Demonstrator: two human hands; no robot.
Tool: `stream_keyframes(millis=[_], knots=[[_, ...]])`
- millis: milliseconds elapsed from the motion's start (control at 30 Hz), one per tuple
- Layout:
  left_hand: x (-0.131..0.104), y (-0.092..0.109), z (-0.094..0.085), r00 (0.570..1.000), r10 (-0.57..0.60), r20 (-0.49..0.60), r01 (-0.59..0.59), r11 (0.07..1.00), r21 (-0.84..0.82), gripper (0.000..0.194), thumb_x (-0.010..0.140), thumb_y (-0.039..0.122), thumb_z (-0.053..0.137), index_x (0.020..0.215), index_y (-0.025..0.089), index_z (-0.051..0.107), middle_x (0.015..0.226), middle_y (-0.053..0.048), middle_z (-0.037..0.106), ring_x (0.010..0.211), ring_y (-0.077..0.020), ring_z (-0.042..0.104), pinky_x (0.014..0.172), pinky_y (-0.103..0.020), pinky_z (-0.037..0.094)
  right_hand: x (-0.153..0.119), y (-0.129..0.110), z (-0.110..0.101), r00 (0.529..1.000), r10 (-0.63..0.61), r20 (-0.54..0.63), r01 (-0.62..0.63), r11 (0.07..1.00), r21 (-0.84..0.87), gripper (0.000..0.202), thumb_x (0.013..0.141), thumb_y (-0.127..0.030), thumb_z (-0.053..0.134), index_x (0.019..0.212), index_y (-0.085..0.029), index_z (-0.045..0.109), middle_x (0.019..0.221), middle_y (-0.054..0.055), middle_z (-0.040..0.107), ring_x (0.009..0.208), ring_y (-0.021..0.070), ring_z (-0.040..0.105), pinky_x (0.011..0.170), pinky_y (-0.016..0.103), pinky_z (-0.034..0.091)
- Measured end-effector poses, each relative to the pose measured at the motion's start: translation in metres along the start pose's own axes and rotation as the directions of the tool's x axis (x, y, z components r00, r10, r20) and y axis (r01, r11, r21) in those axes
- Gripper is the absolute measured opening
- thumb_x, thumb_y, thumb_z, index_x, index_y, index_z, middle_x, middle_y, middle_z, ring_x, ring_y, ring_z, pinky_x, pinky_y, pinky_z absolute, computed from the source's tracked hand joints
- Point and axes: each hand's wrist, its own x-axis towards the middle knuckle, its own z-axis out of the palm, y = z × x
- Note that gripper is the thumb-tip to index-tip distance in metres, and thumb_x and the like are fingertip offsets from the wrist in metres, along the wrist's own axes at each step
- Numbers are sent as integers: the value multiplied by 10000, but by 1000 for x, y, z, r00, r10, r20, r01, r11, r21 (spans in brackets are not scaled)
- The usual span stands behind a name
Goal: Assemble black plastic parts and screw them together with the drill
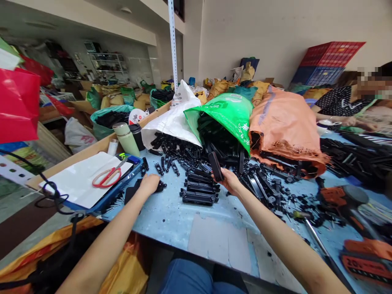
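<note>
My right hand [230, 181] grips a long black plastic piece [216, 166], tilted upright in front of the bags. Just left of it, several similar black plastic bars [199, 197] lie in a neat row on the blue table [171, 228]. My left hand [150, 183] is closed low over the table, its fingertips hidden from me. Small black parts [161, 186] show beside its fingers, and a dark flat thing [131, 191] lies under the wrist. Whatever those fingers hold cannot be made out.
White [180, 118], green [226, 110] and orange [281, 126] sacks spill black parts. A blue tray [134, 167] carries paper and red scissors [107, 177]. Right are a hammer [315, 232] and a cordless drill [346, 200]. A person [339, 104] sits far right.
</note>
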Motion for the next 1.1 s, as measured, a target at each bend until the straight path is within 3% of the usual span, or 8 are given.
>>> stream_keyframes(millis=[233,333,433,533,633,733,867,1100], knots=[[-23,37,-58,957,276,-95,-290,932,-219,204,689,183,535,892,177,553,1121,-77,555,1042,-237,516,970,-386,346,-113,11,-11,981,78,180,-135,935,328,649,690,-364,652,1254,-257,351,982,47,578,821,203,624,754,391,495],[-58,95,-72,900,405,-158,-431,786,-443,227,761,193,488,984,200,531,1049,-36,591,963,-190,562,852,-302,447,-144,13,-14,999,1,42,4,994,-106,493,726,-364,620,1171,-209,477,936,68,573,847,226,580,766,397,473],[-86,152,-60,871,481,-99,-455,713,-533,195,819,246,495,1004,213,550,949,-25,628,842,-179,596,740,-292,488,-170,11,-11,993,-113,44,114,746,-656,444,743,-366,620,1148,-200,546,969,119,569,916,285,526,799,449,427],[-99,183,-36,919,373,-128,-374,721,-584,248,863,250,450,1078,194,559,1023,-71,629,921,-206,593,803,-348,487,-189,9,-1,965,-120,232,259,554,-791,600,732,-420,644,1276,-238,468,1169,148,506,1037,320,474,868,490,384],[-105,194,-20,951,254,-175,-303,670,-677,307,881,227,412,1153,184,548,1110,-87,615,1015,-206,573,881,-373,470,-191,8,12,958,-100,268,265,664,-699,469,832,-393,529,1282,-279,463,1154,107,528,1030,272,495,886,461,390],[-110,204,-16,966,162,-201,-258,590,-765,339,883,254,421,1191,179,540,1088,-90,634,1034,-210,574,884,-380,481,-181,6,22,997,48,57,-29,954,-298,432,907,-427,361,1304,-275,436,997,76,591,844,207,577,756,378,478],[-116,223,-22,968,74,-240,-244,505,-828,354,885,272,432,1216,196,532,1050,-84,646,1011,-208,584,866,-379,489,-174,-4,22,976,217,17,-213,937,277,566,911,-508,288,1401,-226,279,706,23,579,618,162,571,581,306,500],[-127,242,-26,962,84,-260,-263,540,-800,336,898,247,417,1209,223,542,962,-77,623,892,-183,586,808,-330,484,-178,-23,-10,982,-114,151,125,990,-68,465,889,-420,441,1335,-291,411,947,47,550,668,111,514,642,275,492]])
